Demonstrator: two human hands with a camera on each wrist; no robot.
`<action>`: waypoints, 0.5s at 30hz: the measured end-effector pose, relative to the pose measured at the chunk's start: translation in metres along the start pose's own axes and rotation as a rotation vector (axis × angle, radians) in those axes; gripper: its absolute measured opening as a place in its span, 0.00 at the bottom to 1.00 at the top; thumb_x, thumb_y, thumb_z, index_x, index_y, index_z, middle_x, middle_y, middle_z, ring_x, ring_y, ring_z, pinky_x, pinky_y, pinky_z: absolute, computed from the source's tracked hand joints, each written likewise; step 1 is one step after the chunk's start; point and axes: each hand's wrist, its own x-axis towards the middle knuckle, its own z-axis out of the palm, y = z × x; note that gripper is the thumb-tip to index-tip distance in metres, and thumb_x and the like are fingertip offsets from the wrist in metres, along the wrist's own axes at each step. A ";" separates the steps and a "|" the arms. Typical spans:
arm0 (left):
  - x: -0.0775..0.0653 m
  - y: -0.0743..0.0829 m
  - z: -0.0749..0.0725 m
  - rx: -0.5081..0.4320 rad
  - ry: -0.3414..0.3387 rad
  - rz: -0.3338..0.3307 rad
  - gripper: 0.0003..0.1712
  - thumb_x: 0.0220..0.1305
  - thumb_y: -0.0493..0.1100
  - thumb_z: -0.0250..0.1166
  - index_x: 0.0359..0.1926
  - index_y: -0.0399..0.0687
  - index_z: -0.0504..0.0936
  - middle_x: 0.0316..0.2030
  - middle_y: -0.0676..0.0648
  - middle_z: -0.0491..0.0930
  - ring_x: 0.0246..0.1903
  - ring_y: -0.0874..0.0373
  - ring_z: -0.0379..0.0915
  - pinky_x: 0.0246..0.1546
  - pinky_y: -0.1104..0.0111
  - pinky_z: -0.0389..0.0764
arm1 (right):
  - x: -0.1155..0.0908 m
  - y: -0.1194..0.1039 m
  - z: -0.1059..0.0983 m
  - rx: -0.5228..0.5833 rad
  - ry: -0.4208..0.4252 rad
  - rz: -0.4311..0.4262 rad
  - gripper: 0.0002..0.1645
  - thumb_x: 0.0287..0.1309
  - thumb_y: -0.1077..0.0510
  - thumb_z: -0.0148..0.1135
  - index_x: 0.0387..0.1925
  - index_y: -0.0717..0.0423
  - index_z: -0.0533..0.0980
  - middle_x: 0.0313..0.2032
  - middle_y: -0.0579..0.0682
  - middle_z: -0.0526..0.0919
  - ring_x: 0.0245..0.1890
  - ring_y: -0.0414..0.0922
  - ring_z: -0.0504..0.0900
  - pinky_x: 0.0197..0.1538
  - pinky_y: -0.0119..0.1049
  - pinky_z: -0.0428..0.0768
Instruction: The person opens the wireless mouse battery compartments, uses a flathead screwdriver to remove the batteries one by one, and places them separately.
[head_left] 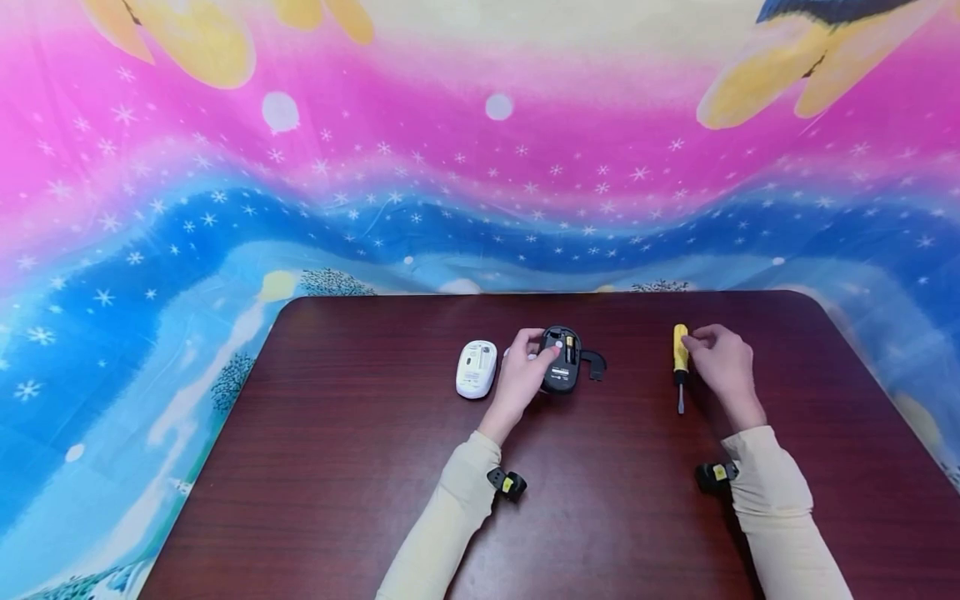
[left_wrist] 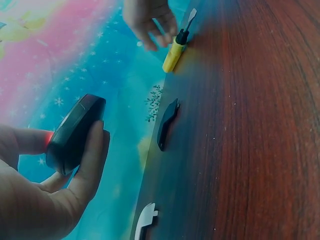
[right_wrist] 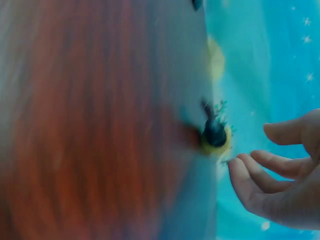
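My left hand (head_left: 517,377) grips a black computer mouse (head_left: 561,382) held underside up, thumb on its base and fingers around the side. A gold-and-black battery (head_left: 571,350) shows in its uncovered compartment. Just right of the mouse is a black battery cover (head_left: 597,364), lying on the table in the left wrist view. My right hand (head_left: 723,367) hovers beside a screwdriver (head_left: 680,354) with a yellow handle and a dark shaft toward me. In the right wrist view, its fingers (right_wrist: 245,182) are bent loosely, thumb apart, with nothing between them.
A white mouse (head_left: 476,371) lies underside up left of my left hand. A white cover piece (left_wrist: 146,220), mostly hidden by that hand in the head view, rests on the dark wood table (head_left: 600,500). Behind the table's far edge hangs a colourful printed cloth (head_left: 450,200).
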 end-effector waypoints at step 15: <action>0.001 0.002 0.002 0.010 0.027 -0.001 0.21 0.68 0.41 0.67 0.59 0.40 0.80 0.44 0.40 0.87 0.42 0.54 0.82 0.47 0.64 0.80 | -0.028 -0.074 0.014 0.230 -0.092 -0.319 0.20 0.72 0.53 0.64 0.59 0.59 0.80 0.51 0.59 0.85 0.47 0.44 0.82 0.48 0.27 0.74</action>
